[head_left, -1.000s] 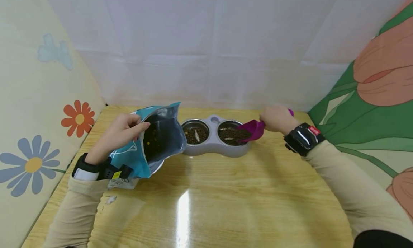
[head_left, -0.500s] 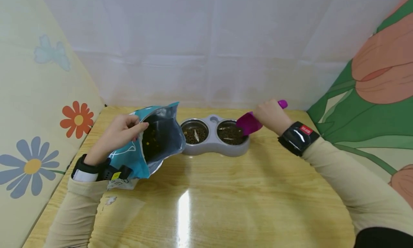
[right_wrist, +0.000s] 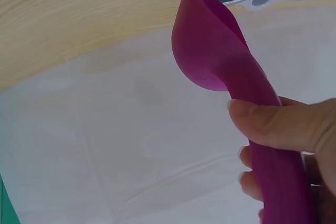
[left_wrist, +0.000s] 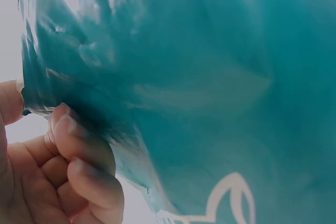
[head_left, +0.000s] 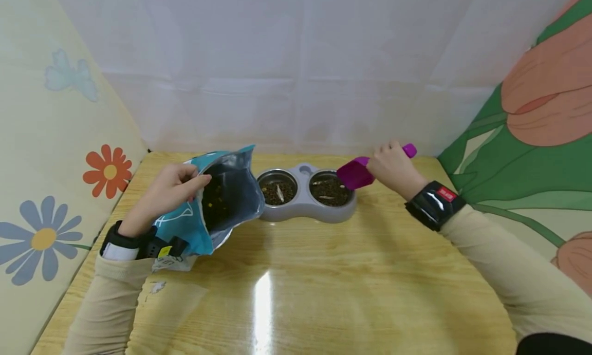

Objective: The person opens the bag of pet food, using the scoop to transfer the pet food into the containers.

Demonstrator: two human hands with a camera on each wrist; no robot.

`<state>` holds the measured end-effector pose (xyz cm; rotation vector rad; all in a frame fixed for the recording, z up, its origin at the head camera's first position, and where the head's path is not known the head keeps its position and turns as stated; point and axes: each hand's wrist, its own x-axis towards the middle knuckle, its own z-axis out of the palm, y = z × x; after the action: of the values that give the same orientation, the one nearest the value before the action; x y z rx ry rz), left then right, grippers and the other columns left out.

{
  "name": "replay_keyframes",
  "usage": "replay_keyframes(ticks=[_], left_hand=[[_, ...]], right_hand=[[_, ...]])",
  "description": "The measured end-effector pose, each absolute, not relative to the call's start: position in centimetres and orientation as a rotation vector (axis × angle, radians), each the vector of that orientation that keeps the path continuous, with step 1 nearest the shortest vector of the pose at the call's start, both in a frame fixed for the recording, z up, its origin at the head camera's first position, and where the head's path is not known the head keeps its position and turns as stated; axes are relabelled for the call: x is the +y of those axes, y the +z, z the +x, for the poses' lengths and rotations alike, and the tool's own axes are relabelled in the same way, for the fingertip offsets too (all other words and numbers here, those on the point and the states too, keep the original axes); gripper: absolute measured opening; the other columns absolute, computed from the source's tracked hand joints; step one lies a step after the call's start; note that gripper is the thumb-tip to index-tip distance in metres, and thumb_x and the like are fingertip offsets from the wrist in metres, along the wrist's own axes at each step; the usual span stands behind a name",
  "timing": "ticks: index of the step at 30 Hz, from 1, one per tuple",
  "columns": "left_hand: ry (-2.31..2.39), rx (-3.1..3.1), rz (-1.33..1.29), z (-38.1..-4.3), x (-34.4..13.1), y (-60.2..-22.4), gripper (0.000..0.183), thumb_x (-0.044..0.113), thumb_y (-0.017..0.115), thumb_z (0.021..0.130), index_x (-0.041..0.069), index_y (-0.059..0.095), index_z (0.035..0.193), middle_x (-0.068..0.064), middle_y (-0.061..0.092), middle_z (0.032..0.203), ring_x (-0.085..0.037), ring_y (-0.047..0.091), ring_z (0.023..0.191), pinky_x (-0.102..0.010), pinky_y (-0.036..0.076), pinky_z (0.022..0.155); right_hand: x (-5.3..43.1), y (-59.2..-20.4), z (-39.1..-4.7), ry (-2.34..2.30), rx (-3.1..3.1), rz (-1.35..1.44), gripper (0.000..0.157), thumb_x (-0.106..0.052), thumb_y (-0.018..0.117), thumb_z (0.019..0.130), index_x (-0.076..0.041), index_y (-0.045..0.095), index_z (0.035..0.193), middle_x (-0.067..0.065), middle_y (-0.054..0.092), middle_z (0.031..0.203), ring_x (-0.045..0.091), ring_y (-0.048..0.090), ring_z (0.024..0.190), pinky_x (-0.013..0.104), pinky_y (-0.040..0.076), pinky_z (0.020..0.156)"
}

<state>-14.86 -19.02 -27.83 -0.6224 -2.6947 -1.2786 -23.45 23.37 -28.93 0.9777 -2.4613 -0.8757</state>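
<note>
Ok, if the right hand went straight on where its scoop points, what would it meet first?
Likely the right bowl: the purple scoop, ahead of the right hand, points at it. Depth is unclear; it might pass above.

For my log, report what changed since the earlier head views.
The right hand has shifted the purple scoop back toward the backdrop, so it covers less of the right bowl. Nothing was taken or let go. The left hand, blue bag and left bowl stayed put.

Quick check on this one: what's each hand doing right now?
Left hand: closed, pinching the rim of the open teal bag.
Right hand: closed, gripping the handle of the magenta scoop.
</note>
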Motion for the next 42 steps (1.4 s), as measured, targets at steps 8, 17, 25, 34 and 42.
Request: replay_keyframes(ticks=[8,17,25,34,42], left_hand=[[-1.264,-2.716,-0.607,-14.9,-18.9,-27.8,0.032,0.009,0.055,0.090,0.005,0.045,0.060,-0.002,0.044,0.050,-0.017,0.039,0.044,-0.028,0.029,0.041],[-1.262,-2.715,-0.600,-14.8,-18.9,-27.7,0.033,0.009,0.055,0.090,0.004,0.044,0.059,-0.003,0.044,0.050,-0.017,0.040,0.044,-0.029,0.030,0.042],[-1.268,-2.715,-0.603,-14.7,-19.0,-27.7,0.032,0.010,0.055,0.090,0.005,0.046,0.060,-0.002,0.044,0.051,-0.017,0.040,0.045,-0.029,0.031,0.044],[-1.280,-2.695,-0.623,-14.7,-19.0,-27.8,0.032,0.009,0.055,0.090,0.004,0.046,0.060,-0.002,0.044,0.051,-0.017,0.040,0.045,-0.029,0.032,0.044],[-1.278,-2.677,-0.643,-14.7,-19.1,-27.9,0.032,0.008,0.055,0.090,0.005,0.046,0.059,-0.002,0.045,0.051,-0.016,0.041,0.045,-0.029,0.032,0.044]], right_hand=[[24.3,-29.3,-23.1,-0.747,-2.490,0.947,0.034,0.006,0.063,0.076,-0.006,0.042,0.052,0.008,0.045,0.054,0.020,0.047,0.050,0.032,0.039,0.049],[25.6,-29.3,-22.1,-0.620,-2.617,0.899,0.007,0.002,0.065,0.077,-0.002,0.062,0.072,0.016,0.055,0.067,0.028,0.054,0.061,0.040,0.044,0.056],[26.7,-30.6,-20.9,-0.461,-2.656,0.756,0.011,-0.005,0.062,0.082,-0.001,0.066,0.091,0.021,0.057,0.074,0.035,0.057,0.066,0.046,0.044,0.057],[27.6,-33.8,-19.5,-0.274,-2.682,0.592,0.022,0.000,0.065,0.076,-0.001,0.062,0.098,0.022,0.054,0.073,0.038,0.055,0.063,0.046,0.042,0.048],[27.8,-36.3,-18.4,0.089,-2.684,0.399,0.030,-0.005,0.069,0.076,0.004,0.057,0.102,0.019,0.049,0.062,0.031,0.047,0.048,0.041,0.036,0.037]])
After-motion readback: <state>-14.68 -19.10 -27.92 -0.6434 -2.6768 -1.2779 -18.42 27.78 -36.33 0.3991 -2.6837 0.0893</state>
